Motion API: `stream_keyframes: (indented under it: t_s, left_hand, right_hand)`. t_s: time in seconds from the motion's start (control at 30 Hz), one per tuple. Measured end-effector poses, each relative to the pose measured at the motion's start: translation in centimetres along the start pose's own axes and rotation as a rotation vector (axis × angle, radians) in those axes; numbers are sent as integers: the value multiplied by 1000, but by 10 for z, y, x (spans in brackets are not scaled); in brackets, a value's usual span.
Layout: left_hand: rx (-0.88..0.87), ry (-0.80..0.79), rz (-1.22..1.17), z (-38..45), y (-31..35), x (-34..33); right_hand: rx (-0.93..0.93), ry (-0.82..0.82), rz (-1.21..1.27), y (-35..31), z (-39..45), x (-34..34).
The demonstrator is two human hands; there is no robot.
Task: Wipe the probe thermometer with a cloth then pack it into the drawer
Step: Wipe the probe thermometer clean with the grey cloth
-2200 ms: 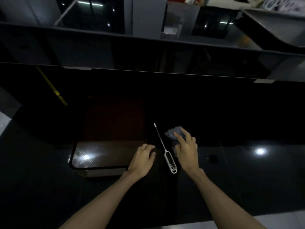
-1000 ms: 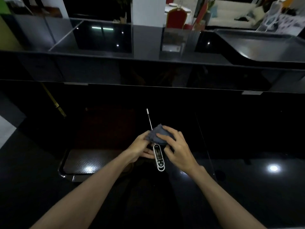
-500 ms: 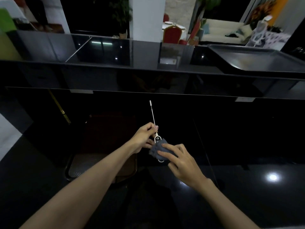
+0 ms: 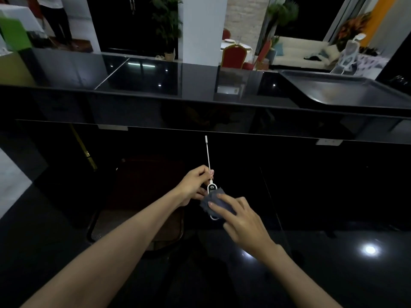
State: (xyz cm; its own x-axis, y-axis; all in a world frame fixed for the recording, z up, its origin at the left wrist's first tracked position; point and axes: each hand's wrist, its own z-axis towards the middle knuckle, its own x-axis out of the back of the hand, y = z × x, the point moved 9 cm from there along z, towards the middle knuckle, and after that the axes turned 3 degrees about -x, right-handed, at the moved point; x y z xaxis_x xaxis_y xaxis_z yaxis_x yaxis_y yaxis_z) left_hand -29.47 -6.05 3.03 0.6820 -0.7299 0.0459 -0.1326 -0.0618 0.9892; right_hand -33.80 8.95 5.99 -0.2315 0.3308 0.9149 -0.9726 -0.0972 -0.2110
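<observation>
The white probe thermometer (image 4: 208, 160) is held up above the black counter, its thin metal stem pointing away from me. My left hand (image 4: 194, 184) pinches the stem just above the white body. My right hand (image 4: 239, 215) presses a small blue-grey cloth (image 4: 210, 202) over the thermometer's body, hiding most of it. Only the top of the body and its bottom loop show past the cloth. The open drawer (image 4: 138, 232) lies below my left forearm, its dark brown inside dimly lit.
A glossy black counter (image 4: 333, 263) lies in front of me, with a raised black ledge (image 4: 155, 85) behind it. A large metal tray (image 4: 338, 87) sits on the ledge at the far right. A brass bar (image 4: 82, 147) slants at the left.
The thermometer came off the counter into my left hand. The cloth slid from the stem down onto the body. My view tilted upward.
</observation>
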Motion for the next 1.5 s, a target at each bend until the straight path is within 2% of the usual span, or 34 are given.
stream_keyframes:
  t_s: [0.1,0.17,0.33,0.53,0.7,0.8,1.2,1.4,1.5]
  left_hand:
    - [19,-12,-9,-1,-3,2]
    - [18,-12,1,-3,-1,1]
    - [-124,-7,89,-1,19,-5]
    - [18,14,-39,-2,9,6]
    - [-8,24,1,-2,9,7]
    - [-12,22,-1,-1,9,8]
    - [19,15,-38,-6,1,21]
    - [10,8,8,-11,4,11]
    - [-18,19,39,-10,9,7]
  right_hand:
    - [122,-39,-54,-7,-13,3]
    - [166,-4,-71,-9,-6,15]
    - [102,59,-133,-14,20,19]
    - [192,7,-160,-16,-11,3]
    - [242,120,-180,-24,-5,18]
    - [286,115,-227,-33,-5,12]
    - [265,41,-181,-26,-11,12]
    - [47,97,-94,-4,19,39]
    - [7,68,-50,-13,31,29]
